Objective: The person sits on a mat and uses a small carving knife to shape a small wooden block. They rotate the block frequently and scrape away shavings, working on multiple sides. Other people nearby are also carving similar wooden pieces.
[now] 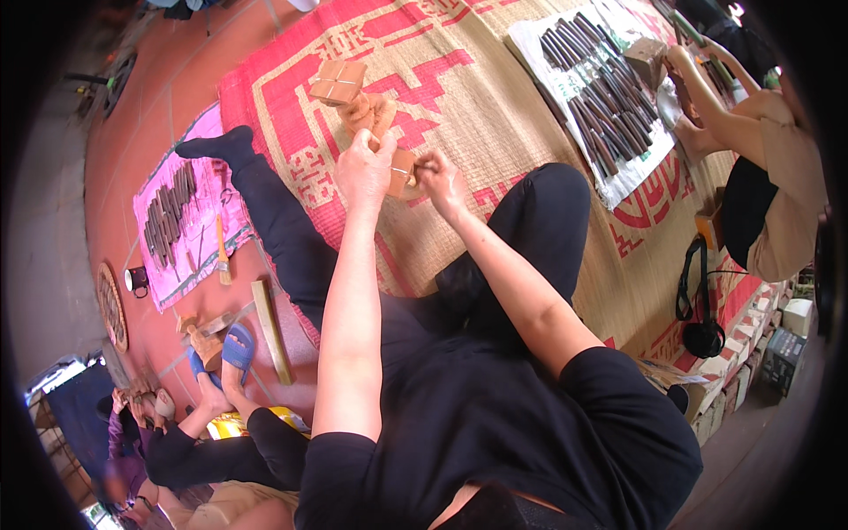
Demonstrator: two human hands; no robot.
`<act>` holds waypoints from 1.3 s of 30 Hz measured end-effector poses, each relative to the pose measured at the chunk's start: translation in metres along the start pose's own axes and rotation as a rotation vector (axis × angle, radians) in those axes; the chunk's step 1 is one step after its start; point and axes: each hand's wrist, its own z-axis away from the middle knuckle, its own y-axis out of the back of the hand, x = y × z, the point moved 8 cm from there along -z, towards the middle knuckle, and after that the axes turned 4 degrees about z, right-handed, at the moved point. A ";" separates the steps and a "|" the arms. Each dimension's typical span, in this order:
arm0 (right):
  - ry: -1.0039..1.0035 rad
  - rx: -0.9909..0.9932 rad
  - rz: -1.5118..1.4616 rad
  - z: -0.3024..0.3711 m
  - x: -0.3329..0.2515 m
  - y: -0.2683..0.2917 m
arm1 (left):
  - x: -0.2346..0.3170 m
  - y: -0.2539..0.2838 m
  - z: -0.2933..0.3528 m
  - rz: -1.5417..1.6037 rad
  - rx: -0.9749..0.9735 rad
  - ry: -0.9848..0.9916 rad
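My left hand (361,177) is closed on a small orange-brown wooden block (402,172) with a pale line across it. My right hand (442,184) is at the block's right side, fingers curled in a pinch; whatever lies between them is too small to make out. Just beyond my left hand are a fuzzy-looking brown piece (369,113), its kind unclear, and a squarish wooden block (338,82) crossed by pale lines. Both lie over the red and straw-coloured woven mat (495,88), between my spread legs.
Rows of dark carving tools (609,110) lie on a white sheet (618,190) by a co-worker at right. More tools (168,212) and a brush (223,256) rest on a pink cloth (150,287). A mug (136,281), a wooden bar (271,331) and another person's sandalled feet (237,346) are left.
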 end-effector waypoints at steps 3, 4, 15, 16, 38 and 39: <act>-0.118 0.081 -0.025 0.043 0.012 -0.004 | 0.000 0.000 0.001 -0.016 -0.006 0.010; -0.197 -0.095 -0.197 0.054 0.021 -0.015 | -0.002 0.000 0.002 -0.018 0.000 0.006; -0.106 0.123 -0.107 0.035 0.019 -0.008 | 0.002 -0.003 -0.001 -0.032 -0.022 0.024; -0.141 -0.002 -0.201 0.051 0.022 -0.014 | 0.001 -0.002 0.001 -0.052 -0.018 0.019; -0.125 -0.172 -0.306 0.064 -0.023 0.040 | -0.012 -0.009 0.003 0.132 -0.030 0.007; -0.090 -0.147 -0.333 0.063 -0.031 0.052 | -0.011 -0.005 0.005 0.103 0.046 -0.049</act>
